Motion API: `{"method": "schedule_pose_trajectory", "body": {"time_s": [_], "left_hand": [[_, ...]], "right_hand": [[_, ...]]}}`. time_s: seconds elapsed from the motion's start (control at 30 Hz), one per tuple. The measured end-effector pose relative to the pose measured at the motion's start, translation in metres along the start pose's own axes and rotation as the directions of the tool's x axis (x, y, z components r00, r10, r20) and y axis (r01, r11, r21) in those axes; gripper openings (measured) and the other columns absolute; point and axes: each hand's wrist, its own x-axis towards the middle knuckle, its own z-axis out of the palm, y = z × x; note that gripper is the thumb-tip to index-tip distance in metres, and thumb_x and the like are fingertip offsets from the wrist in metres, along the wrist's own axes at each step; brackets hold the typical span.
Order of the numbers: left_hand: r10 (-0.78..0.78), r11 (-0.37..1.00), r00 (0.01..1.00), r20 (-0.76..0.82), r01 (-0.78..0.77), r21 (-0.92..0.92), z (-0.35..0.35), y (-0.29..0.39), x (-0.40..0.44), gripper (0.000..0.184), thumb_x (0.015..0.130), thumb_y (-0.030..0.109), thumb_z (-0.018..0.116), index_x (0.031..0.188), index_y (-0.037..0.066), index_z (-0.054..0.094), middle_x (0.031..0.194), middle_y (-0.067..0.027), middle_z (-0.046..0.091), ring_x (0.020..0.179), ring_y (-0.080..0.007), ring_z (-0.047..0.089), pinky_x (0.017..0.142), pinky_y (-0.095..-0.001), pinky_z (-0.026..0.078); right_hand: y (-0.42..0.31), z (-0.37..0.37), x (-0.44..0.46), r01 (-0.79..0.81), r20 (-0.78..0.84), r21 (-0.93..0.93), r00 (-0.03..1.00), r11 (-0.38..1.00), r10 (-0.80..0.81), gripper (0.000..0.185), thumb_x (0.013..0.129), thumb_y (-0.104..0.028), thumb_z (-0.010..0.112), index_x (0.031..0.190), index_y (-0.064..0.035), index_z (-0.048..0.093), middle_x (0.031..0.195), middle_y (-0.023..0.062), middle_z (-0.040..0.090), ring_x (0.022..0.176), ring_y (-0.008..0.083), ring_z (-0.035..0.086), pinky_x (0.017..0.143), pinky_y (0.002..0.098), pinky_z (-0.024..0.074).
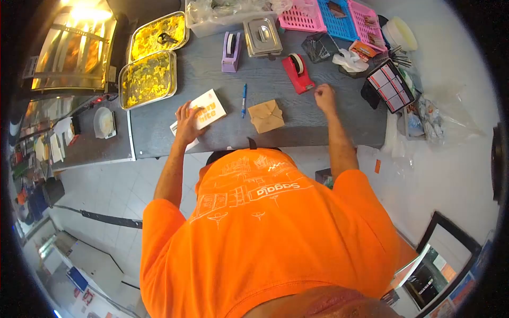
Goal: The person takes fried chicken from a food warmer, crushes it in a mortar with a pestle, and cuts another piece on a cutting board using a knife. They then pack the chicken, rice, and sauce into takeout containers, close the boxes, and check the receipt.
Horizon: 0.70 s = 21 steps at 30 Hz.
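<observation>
My left hand rests on a white carton with orange lettering, its fingers curled over the left part. To the right, my right hand is closed at the front end of a red tape dispenser. Anything between those fingertips is too small to make out. A brown cardboard box, folded closed, lies on the grey table between my hands. Left of that box is a blue pen. Farther back stands a purple tape dispenser.
Two metal trays of yellow food sit at the back left, near a lit display cabinet. A lidded steel container, pink basket and blue basket line the back. A card-covered stand is at right.
</observation>
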Motion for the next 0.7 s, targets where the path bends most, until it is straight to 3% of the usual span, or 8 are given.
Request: {"method": "schedule_pose_trajectory", "body": {"time_s": [0.07,0.13,0.17,0.27,0.43,0.53,0.67,0.7], "left_hand": [[0.027,1.0,1.0,0.0,-0.027,0.006,-0.002,-0.001,-0.002,0.075,0.061,0.028,0.09,0.131,0.022,0.062,0.149,-0.0227,0.037,0.136,-0.0459,0.032,0.115,-0.0553,0.026],[0.041,0.999,0.999,0.021,-0.041,0.008,-0.003,-0.002,0.004,0.074,0.062,0.029,0.089,0.131,0.023,0.062,0.149,-0.0229,0.037,0.136,-0.0465,0.031,0.115,-0.0557,0.027],[0.03,0.999,0.999,0.04,-0.03,0.016,-0.005,-0.004,-0.001,0.074,0.063,0.029,0.088,0.132,0.023,0.062,0.149,-0.023,0.037,0.136,-0.0468,0.031,0.115,-0.0558,0.027],[0.011,0.999,1.0,0.017,-0.012,0.047,-0.006,-0.001,-0.004,0.077,0.062,0.031,0.087,0.134,0.026,0.06,0.149,-0.0222,0.037,0.137,-0.0476,0.031,0.115,-0.0562,0.029],[0.026,0.998,0.999,-0.02,-0.025,0.05,-0.007,-0.001,-0.008,0.078,0.061,0.03,0.087,0.135,0.031,0.06,0.15,-0.0192,0.036,0.136,-0.0457,0.031,0.108,-0.0557,0.039],[0.018,1.0,0.999,-0.048,-0.018,-0.015,-0.008,-0.005,-0.009,0.074,0.063,0.028,0.086,0.133,0.033,0.062,0.149,-0.0165,0.036,0.137,-0.0433,0.032,0.101,-0.0568,0.045],[-0.005,0.999,1.0,-0.015,0.004,-0.038,-0.011,-0.006,-0.01,0.08,0.063,0.026,0.088,0.137,0.034,0.058,0.15,-0.0161,0.035,0.137,-0.0438,0.031,0.108,-0.0579,0.04],[-0.015,0.999,1.0,0.004,0.015,-0.032,-0.013,-0.006,-0.011,0.081,0.063,0.027,0.088,0.137,0.034,0.058,0.151,-0.0159,0.034,0.137,-0.0436,0.03,0.107,-0.0586,0.04]], "right_hand": [[-0.002,0.016,-0.006,0.202,-0.316,-0.339,0.896,0.919,-0.313,0.015,0.085,-0.013,0.072,0.092,0.0004,0.073,0.082,0.0074,0.071,0.071,0.0192,0.066,0.069,0.033,0.0515],[-0.021,0.018,-0.016,-0.115,-0.411,0.128,0.898,0.985,0.159,0.016,0.087,-0.014,0.071,0.094,0.0002,0.073,0.08,0.0062,0.07,0.063,0.0178,0.063,0.062,0.0314,0.05],[-0.037,0.025,-0.027,-0.267,-0.345,0.365,0.851,0.892,0.396,0.017,0.088,-0.015,0.07,0.094,0.0001,0.074,0.079,0.0055,0.069,0.059,0.0171,0.062,0.058,0.0306,0.0493],[-0.134,0.037,-0.039,-0.399,0.201,0.821,0.871,0.408,0.448,0.02,0.091,-0.018,0.069,0.1,-0.001,0.074,0.074,0.0028,0.066,0.053,0.0106,0.057,0.048,0.0257,0.0433],[-0.313,0.151,-0.051,-0.634,0.72,0.555,0.691,0.538,0.072,0.024,0.089,-0.026,0.075,0.087,-0.0014,0.074,0.066,0.0013,0.061,0.043,0.0072,0.048,0.038,0.0253,0.0349],[-0.316,0.227,-0.073,-0.747,0.691,0.481,0.645,0.459,0.326,0.032,0.089,-0.031,0.076,0.084,0.0002,0.072,0.062,0.0001,0.059,0.043,0.0073,0.047,0.038,0.0247,0.0332],[-0.296,0.249,-0.079,-0.589,0.559,0.45,0.772,0.671,0.303,0.039,0.089,-0.038,0.076,0.079,-0.0014,0.073,0.058,0.0022,0.059,0.044,0.0103,0.052,0.04,0.0286,0.0389],[-0.293,0.251,-0.08,-0.396,0.447,0.454,0.876,0.798,0.181,0.039,0.089,-0.038,0.075,0.079,-0.0012,0.073,0.058,0.0047,0.06,0.044,0.0138,0.054,0.042,0.0307,0.0413]]}}
